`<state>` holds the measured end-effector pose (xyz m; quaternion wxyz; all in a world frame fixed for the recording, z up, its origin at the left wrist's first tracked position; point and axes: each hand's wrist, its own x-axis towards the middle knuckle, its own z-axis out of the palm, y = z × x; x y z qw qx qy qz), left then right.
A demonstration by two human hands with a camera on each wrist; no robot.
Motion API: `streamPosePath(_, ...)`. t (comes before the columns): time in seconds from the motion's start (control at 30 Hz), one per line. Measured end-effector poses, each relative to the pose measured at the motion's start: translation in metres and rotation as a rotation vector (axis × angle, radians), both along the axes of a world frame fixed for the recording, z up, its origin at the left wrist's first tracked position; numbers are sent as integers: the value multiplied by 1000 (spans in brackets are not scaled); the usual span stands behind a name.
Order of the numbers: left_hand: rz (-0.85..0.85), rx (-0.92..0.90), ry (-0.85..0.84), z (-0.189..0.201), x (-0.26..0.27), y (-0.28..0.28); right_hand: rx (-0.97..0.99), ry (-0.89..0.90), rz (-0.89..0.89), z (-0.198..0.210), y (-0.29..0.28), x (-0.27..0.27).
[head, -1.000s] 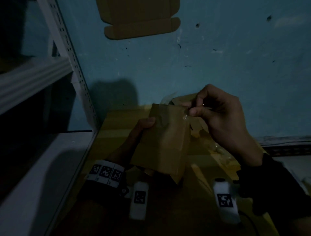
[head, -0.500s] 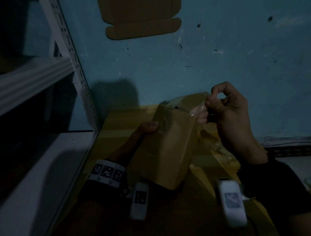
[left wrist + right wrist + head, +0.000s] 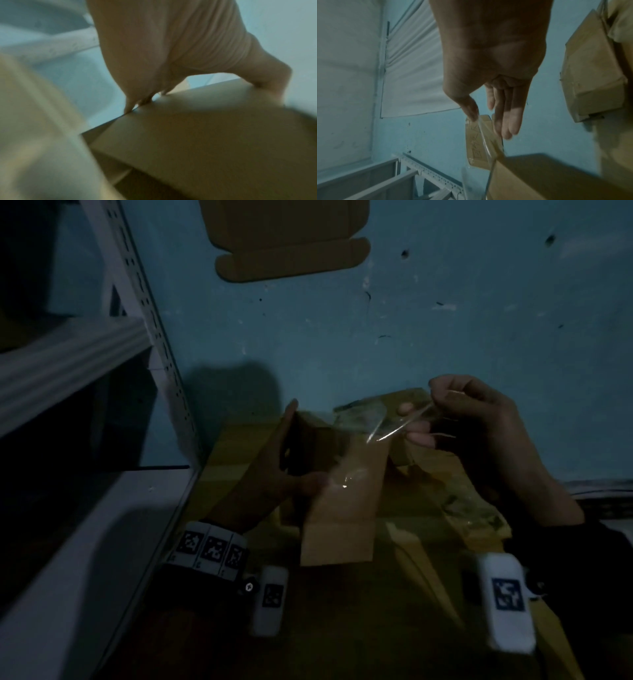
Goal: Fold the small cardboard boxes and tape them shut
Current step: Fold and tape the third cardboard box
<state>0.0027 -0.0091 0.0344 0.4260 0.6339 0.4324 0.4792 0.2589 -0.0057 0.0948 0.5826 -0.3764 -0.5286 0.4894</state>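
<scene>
In the dim head view my left hand (image 3: 303, 470) grips a small brown cardboard box (image 3: 342, 515), thumb on its front face and fingers round the far left side. A strip of clear tape (image 3: 394, 429) runs from the box's top to my right hand (image 3: 432, 405), which pinches the strip's end up and to the right of the box. In the right wrist view the thumb of my right hand (image 3: 481, 115) presses the tape (image 3: 485, 142) above the box (image 3: 539, 175). The blurred left wrist view shows my left hand (image 3: 171, 60) on the box (image 3: 205, 135).
A stack of flat cardboard (image 3: 236, 450) lies under the hands, with crumpled clear tape (image 3: 472, 508) on its right. A white metal shelf rack (image 3: 137, 302) stands at the left. A flat box blank (image 3: 287, 237) lies against the blue surface behind. A folded box (image 3: 590, 74) shows in the right wrist view.
My right hand has moved right and away from the box, drawing the tape strip out. The box has turned in my left hand, its left side now facing me.
</scene>
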Motion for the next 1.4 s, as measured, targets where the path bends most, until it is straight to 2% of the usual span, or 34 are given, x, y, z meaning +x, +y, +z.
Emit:
streamPosePath(0.13,48,141,142,4,-2,3,-22,-33,100,0,-2,-1)
streamPosePath(0.23,166,232,230,5,1,4,-18,-44,160,-2,-5,-8)
streamPosePath(0.43,374,344,406,7,-2,5,81,-228,-8,-5,-2,-13)
streamPosePath(0.57,425,363,431,10,0,4,70,-311,-50,-8,2,-14)
streamPosePath(0.7,454,396,504,12,2,3,17,-343,21,-10,1,-18)
streamPosePath(0.87,472,392,500,12,0,4,174,-217,-33,-10,-2,-18)
streamPosePath(1.07,478,357,499,12,1,2,315,-237,-89,-15,-6,-27)
streamPosePath(1.4,477,284,515,11,0,4,414,-174,72,-21,-6,-28)
